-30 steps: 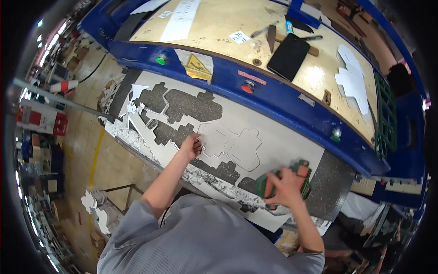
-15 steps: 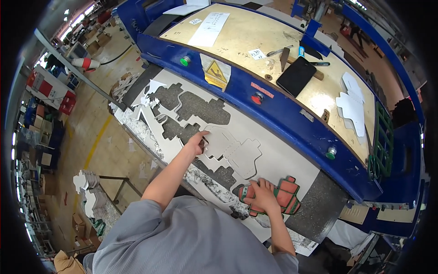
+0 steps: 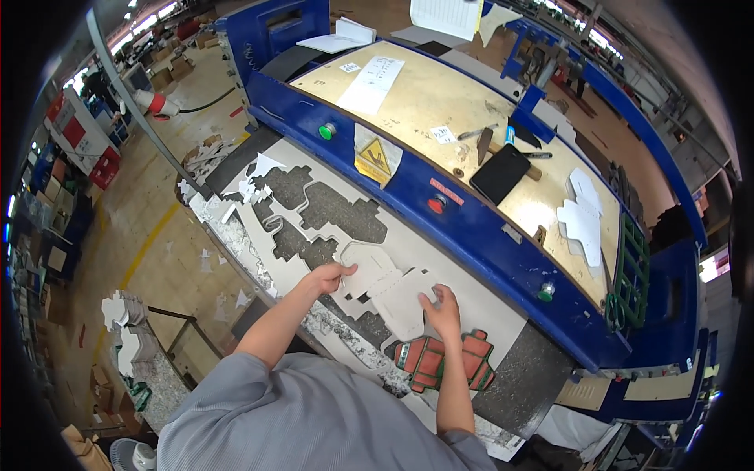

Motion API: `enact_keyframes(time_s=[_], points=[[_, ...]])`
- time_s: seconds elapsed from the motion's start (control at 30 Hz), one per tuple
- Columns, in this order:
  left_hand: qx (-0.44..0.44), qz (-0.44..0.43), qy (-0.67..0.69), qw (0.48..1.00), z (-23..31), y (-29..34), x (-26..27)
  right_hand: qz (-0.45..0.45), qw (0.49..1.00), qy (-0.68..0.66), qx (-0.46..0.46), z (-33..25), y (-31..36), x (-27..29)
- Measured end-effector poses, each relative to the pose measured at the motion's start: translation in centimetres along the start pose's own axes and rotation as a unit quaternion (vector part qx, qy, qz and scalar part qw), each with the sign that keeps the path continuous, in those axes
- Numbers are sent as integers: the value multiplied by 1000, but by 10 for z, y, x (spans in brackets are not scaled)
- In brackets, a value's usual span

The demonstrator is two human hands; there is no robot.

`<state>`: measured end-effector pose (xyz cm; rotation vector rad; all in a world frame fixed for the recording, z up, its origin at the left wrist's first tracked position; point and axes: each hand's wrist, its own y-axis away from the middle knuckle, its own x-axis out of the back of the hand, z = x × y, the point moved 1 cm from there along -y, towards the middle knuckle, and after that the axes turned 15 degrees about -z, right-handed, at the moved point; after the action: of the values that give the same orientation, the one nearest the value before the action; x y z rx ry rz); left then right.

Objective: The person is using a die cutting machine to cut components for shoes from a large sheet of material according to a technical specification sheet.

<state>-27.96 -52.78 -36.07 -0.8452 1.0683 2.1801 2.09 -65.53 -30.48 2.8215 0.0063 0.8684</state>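
A cut-out pale cardboard piece [image 3: 399,300], with notched edges and creases, lies tilted slightly over the light grey cardboard sheet [image 3: 485,297]. My left hand [image 3: 333,277] pinches its left end between thumb and fingers. At its right end is my right hand [image 3: 441,312], thumb and fingers apart, close to the edge; whether it touches cannot be made out. Below my right hand a cutting die [image 3: 463,364] with red pads and green edging rests on the sheet, partly covered by my right forearm. Dark shaped openings show in the sheet's left part.
A blue press beam [image 3: 408,184] with green and red buttons runs behind the sheet. On its wooden top lie a black phone [image 3: 500,174], pens, papers and white cut pieces [image 3: 580,224]. Scraps [image 3: 250,188] heap at the sheet's far left. Stacked cut pieces [image 3: 135,345] stand on a side stand.
My right hand has left the cutting die and moved up to the cut piece's right end. My left hand now grips the left end, and the piece has shifted and lifted slightly.
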Motion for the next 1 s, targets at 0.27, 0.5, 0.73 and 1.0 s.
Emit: enact_keyframes(time_s=[0.27,0.5,0.73,1.0], points=[[-20,18,-116,993,2,-11,-10,-151,949,-250,-119,-2,21,-6],[-61,215,-603,766,25,61,-1,-1,954,-280,106,-83,95,56],[-25,-391,-450,803,72,147,-7,-112,793,-591,96,-68,9,-105],[-306,138,-320,886,127,213,86,-224,771,-588,-93,-233,-69,-324]])
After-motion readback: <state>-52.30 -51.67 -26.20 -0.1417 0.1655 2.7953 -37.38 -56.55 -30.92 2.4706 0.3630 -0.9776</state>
